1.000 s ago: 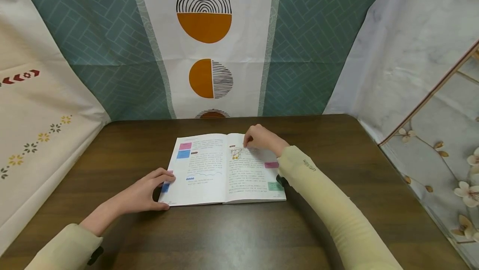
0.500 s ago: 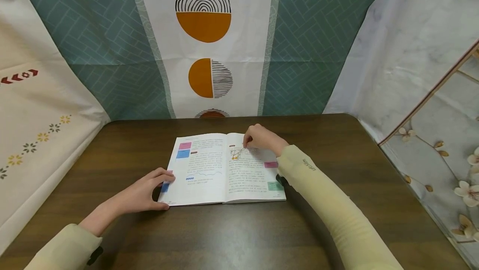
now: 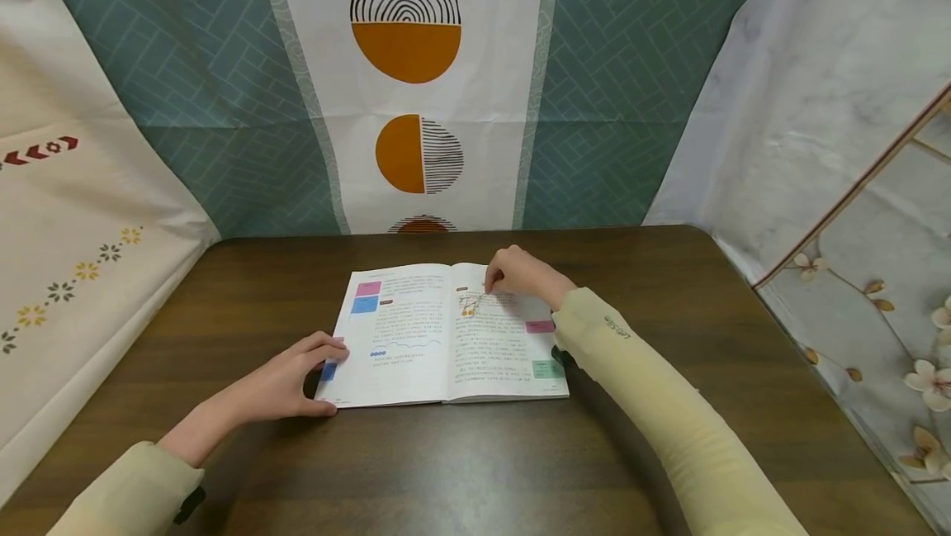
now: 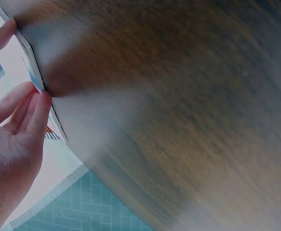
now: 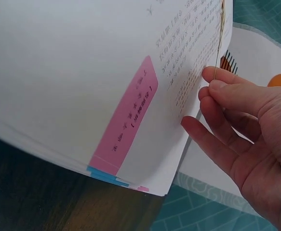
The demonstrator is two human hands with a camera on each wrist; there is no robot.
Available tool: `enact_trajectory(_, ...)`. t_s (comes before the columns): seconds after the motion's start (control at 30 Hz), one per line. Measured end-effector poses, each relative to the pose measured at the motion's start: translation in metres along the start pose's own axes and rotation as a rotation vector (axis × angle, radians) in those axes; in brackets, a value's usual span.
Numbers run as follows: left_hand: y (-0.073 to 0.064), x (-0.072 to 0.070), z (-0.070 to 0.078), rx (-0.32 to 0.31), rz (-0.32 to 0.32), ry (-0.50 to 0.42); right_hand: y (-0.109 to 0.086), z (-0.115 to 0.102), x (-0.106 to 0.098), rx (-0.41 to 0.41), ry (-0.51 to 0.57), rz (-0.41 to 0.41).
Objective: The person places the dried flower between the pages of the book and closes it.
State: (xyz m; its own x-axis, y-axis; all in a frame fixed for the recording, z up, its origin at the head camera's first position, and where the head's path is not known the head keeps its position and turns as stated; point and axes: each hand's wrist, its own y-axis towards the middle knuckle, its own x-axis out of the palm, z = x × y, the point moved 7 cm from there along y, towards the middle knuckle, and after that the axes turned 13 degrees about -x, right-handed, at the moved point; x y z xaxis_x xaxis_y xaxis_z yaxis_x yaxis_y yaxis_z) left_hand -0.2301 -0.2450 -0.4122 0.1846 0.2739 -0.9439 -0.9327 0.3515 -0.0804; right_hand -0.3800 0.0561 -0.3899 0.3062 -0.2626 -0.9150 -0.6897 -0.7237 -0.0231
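Note:
An open book [image 3: 404,379] with printed text and coloured tabs lies on the dark wooden table. My left hand [image 3: 293,379] rests at its left edge, thumb near the lower corner and fingers on the page margin. In the left wrist view, the left hand's fingertips [image 4: 43,96] touch the book's edge. Over the top of the right page, my right hand [image 3: 520,276] pinches a thin gold-coloured strand [image 5: 220,36] between thumb and forefinger. Small orange round pieces [image 3: 467,313] and fine lines show on the page below that hand; whether they join the strand I cannot tell.
The brown table [image 3: 475,470] reaches back to a teal and white patterned cloth [image 3: 609,106]. A cream cloth [image 3: 89,214] hangs at the left and a pale floral one [image 3: 877,338] at the right. Pink, blue and green sticky tabs [image 3: 547,368] mark the pages.

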Motion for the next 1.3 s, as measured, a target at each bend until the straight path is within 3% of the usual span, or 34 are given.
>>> enact_trajectory(0.63, 0.003, 0.0, -0.003, -0.021, -0.01, 0.009, 0.001, 0.0, -0.004, -0.007, 0.001, 0.022)
enact_trajectory(0.9, 0.0, 0.0, 0.0, 0.013, 0.004, 0.002, -0.002, 0.0, 0.001, -0.008, 0.019, 0.012)
enact_trajectory(1.13, 0.0, 0.002, -0.002, -0.01, 0.004, 0.006, -0.002, -0.002, 0.001, -0.014, 0.016, 0.013)
enact_trajectory(1.3, 0.0, 0.003, -0.002, -0.008, -0.003, 0.004, -0.009, 0.0, -0.003, 0.028, -0.021, 0.022)
